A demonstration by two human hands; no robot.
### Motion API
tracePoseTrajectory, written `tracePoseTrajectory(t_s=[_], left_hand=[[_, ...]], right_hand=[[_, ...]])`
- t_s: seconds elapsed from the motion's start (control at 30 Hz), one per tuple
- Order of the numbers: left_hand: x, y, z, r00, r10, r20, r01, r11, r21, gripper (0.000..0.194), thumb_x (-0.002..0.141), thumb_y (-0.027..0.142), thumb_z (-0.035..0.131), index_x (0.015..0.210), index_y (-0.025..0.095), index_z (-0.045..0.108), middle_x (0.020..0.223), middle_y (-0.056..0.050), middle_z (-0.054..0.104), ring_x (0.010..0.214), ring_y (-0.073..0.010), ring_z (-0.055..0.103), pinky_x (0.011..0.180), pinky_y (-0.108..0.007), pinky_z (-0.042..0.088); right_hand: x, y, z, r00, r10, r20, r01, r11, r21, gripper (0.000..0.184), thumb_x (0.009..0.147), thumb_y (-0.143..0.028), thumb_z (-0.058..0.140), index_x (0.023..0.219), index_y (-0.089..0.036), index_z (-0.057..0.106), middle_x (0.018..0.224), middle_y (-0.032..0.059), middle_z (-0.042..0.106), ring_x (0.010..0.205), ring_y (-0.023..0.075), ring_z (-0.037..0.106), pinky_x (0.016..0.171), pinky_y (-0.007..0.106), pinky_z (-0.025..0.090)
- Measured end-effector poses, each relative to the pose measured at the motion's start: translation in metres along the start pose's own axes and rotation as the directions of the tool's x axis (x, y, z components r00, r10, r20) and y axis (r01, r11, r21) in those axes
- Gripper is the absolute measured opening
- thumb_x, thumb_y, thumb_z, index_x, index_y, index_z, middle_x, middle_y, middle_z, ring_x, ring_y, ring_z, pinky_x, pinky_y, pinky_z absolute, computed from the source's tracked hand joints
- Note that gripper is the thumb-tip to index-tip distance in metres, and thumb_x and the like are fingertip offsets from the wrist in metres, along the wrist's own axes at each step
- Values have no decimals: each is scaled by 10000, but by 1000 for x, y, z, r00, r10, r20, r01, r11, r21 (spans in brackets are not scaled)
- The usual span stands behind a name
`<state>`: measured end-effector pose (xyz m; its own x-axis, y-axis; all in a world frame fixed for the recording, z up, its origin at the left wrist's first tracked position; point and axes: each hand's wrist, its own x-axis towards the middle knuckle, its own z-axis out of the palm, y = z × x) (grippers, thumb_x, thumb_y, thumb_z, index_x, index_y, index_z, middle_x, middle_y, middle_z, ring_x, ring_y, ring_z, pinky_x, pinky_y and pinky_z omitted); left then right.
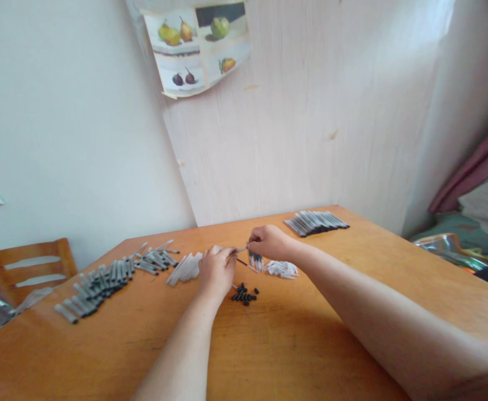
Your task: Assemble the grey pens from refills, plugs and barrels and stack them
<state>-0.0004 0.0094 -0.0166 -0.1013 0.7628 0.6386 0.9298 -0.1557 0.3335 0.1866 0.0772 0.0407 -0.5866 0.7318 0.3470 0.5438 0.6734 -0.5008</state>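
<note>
My left hand (218,272) is closed around a slim pale pen barrel (241,250) that points to the right. At the barrel's other end, the fingers of my right hand (269,243) are pinched together; whether they also hold a smaller part is hidden. Beneath my right hand lie pen refills (255,260) with dark and white sections. White pen barrels (185,269) lie side by side just left of my left hand. Small black plugs (244,295) form a loose heap nearer to me. Small clear-white pieces (282,269) lie to the right of the refills.
Many grey pen caps with dark ends (106,281) spread over the left of the wooden table (269,356). A row of clear pens with black ends (317,223) lies at the back right. A wooden chair (30,267) stands left; a wall panel rises behind the table.
</note>
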Motion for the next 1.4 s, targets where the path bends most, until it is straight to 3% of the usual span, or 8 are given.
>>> tracePoseTrajectory(t_s=[0.1,0.23,0.43,0.6,0.83,1.1,1.4], left_hand=[[-1,2,-1,1000,9,20,-11,993,114,246,858,352,517,975,310,730,915,-87,656,898,-258,552,789,-364,380],[-2,3,-2,1000,7,-9,-5,990,138,265,833,356,551,1040,301,708,1032,-95,643,995,-278,530,864,-394,374],[-1,1,-7,992,-64,-106,81,983,164,335,824,377,551,1108,249,674,1136,-118,606,1071,-303,505,930,-432,362],[1,3,-10,984,-123,-128,143,976,162,302,830,371,537,1056,243,690,1131,-122,607,1062,-311,500,914,-444,372],[2,2,-11,979,-140,-145,162,975,153,281,823,364,545,1029,244,693,1110,-109,616,1062,-304,502,923,-436,372],[2,2,-11,983,-136,-123,162,958,236,283,843,377,521,1036,255,690,1120,-65,626,1056,-260,514,939,-390,386],[3,0,-11,984,-138,-112,164,949,271,289,844,383,515,1044,267,688,1116,-60,630,1051,-259,520,918,-384,398]], right_hand=[[-1,1,-1,998,12,54,-6,994,-113,109,731,-240,613,729,-186,708,709,47,704,651,145,599,532,214,358],[-1,2,-3,996,56,74,-43,985,-166,102,716,-269,644,735,-200,717,712,53,704,640,155,598,513,222,342],[4,23,-19,968,222,-119,-246,936,-253,194,764,-330,584,758,-183,710,774,101,707,709,196,619,559,251,367],[4,61,-42,832,429,-351,-516,831,-209,270,797,-360,522,874,-184,712,858,127,708,801,227,644,599,264,398],[-10,119,-52,668,577,-471,-698,705,-126,302,824,-352,490,910,-160,708,938,179,701,856,267,649,637,314,443],[-15,139,-32,614,640,-461,-772,609,-182,285,843,-327,458,949,-192,686,997,137,705,916,266,661,704,324,474],[-15,145,-26,620,646,-445,-775,595,-214,302,865,-335,440,985,-202,683,1021,135,699,945,263,656,742,335,481]])
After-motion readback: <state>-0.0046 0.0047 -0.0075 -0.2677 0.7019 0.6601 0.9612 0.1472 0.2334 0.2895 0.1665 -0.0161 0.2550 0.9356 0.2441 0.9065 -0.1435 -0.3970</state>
